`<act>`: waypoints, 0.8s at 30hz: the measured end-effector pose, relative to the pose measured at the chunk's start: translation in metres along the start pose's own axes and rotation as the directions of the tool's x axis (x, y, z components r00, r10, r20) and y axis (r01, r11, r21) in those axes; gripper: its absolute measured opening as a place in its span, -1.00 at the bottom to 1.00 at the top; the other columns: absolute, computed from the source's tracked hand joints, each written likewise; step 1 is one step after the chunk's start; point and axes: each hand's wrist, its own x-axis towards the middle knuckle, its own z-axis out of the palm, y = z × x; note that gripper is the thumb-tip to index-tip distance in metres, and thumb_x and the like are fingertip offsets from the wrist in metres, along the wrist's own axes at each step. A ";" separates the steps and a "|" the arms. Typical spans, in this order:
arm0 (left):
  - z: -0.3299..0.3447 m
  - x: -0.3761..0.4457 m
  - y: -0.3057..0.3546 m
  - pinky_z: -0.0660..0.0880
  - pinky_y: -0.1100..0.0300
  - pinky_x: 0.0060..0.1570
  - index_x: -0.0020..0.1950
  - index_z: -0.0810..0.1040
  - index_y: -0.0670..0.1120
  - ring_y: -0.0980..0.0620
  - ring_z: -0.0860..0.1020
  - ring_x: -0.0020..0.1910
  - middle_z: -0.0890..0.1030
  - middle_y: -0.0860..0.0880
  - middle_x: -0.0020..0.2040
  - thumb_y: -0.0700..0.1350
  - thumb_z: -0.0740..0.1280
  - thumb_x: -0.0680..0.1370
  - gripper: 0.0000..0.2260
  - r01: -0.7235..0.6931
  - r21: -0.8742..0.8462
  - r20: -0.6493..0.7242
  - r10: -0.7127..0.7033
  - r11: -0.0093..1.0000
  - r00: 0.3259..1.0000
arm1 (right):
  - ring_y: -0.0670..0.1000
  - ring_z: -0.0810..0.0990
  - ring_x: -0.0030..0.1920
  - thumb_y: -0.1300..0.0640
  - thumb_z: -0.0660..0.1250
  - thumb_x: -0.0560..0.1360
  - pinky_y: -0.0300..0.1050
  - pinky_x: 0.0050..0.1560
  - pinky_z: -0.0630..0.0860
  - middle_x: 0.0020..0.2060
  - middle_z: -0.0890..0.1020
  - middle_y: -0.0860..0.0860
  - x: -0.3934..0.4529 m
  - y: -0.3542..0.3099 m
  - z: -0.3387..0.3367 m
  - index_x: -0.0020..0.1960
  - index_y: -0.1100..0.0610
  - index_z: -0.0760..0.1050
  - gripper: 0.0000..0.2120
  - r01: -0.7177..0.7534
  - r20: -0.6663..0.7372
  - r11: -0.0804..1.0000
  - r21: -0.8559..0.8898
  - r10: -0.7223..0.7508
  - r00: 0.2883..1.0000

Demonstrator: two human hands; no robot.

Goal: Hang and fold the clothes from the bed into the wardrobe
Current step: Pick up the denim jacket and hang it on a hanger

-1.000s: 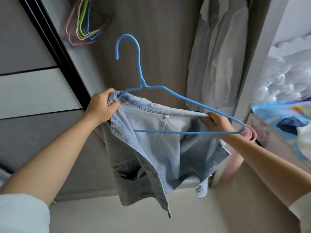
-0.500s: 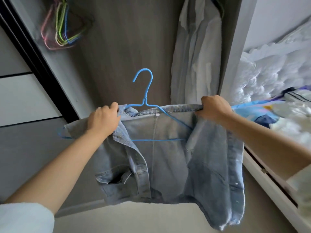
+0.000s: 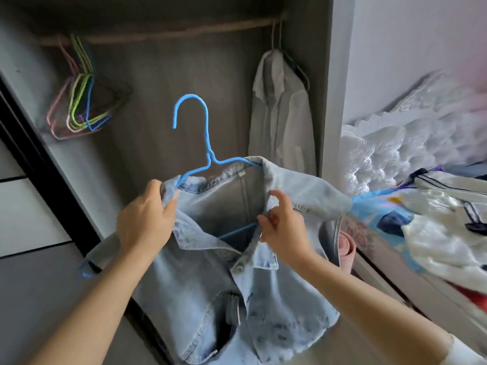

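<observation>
Both hands, L hand [image 3: 143, 222] & R hand [image 3: 283, 227], grip denim jacket [image 3: 210, 299] collar on blue hanger [image 3: 204, 154].

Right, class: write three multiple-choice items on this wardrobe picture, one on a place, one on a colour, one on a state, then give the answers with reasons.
1. Where does the white shirt hang?
A. right end of the wardrobe rail
B. left end of the rail
C. on the bed

2. What colour is the hanger inside the denim jacket?
A. pink
B. blue
C. green

3. What is the jacket's state?
A. folded on a shelf
B. hung on the rail
C. on its hanger, held in both hands

Answers: 1 A, it hangs beside the right wall. 2 B, its hook is blue. 3 C, the left hand and right hand grip the collar below the rail.
</observation>
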 end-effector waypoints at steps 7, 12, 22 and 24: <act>-0.014 0.018 0.009 0.39 0.01 -0.37 -0.11 0.48 -0.30 -0.36 0.54 -0.33 0.58 -0.32 -0.29 0.03 0.20 0.48 -0.63 -0.244 -0.125 -0.255 0.207 0.962 0.945 | 0.10 0.47 -0.05 0.01 0.29 0.44 -0.08 -0.01 0.39 -0.01 0.48 0.16 0.040 0.000 -0.045 0.18 0.21 0.31 -0.59 0.551 -0.365 0.720 -0.422 -0.691 0.624; -0.020 0.025 0.003 0.39 0.17 -0.56 -0.14 0.39 -0.13 -0.24 0.51 -0.55 0.54 -0.19 -0.47 0.03 0.18 0.45 -0.78 -0.439 -0.082 -0.348 0.388 0.894 0.854 | 0.22 0.55 -0.32 -0.16 0.20 0.36 -0.09 -0.36 0.42 -0.28 0.54 0.20 0.057 -0.003 -0.082 -0.11 0.32 0.45 -0.50 0.422 -0.183 0.686 -0.593 -0.625 0.759; -0.002 0.032 0.015 0.28 0.26 -0.68 -0.13 0.30 -0.08 -0.16 0.46 -0.64 0.50 -0.15 -0.54 0.03 0.19 0.43 -0.81 -0.540 -0.011 -0.372 0.498 0.842 0.783 | 0.27 0.50 -0.23 -0.04 0.22 0.53 -0.03 -0.29 0.27 -0.30 0.48 0.19 0.056 -0.047 -0.080 -0.24 0.19 0.23 -0.65 0.349 0.002 0.804 -0.483 -0.397 0.918; -0.001 0.035 0.015 0.36 0.18 -0.64 -0.10 0.34 -0.10 -0.21 0.50 -0.59 0.54 -0.21 -0.49 0.04 0.19 0.44 -0.78 -0.516 -0.049 -0.357 0.467 0.855 0.809 | 0.22 0.48 -0.24 -0.07 0.20 0.54 -0.03 -0.27 0.28 -0.33 0.41 0.10 0.061 -0.053 -0.081 -0.27 0.16 0.20 -0.64 0.344 0.033 0.807 -0.480 -0.376 0.926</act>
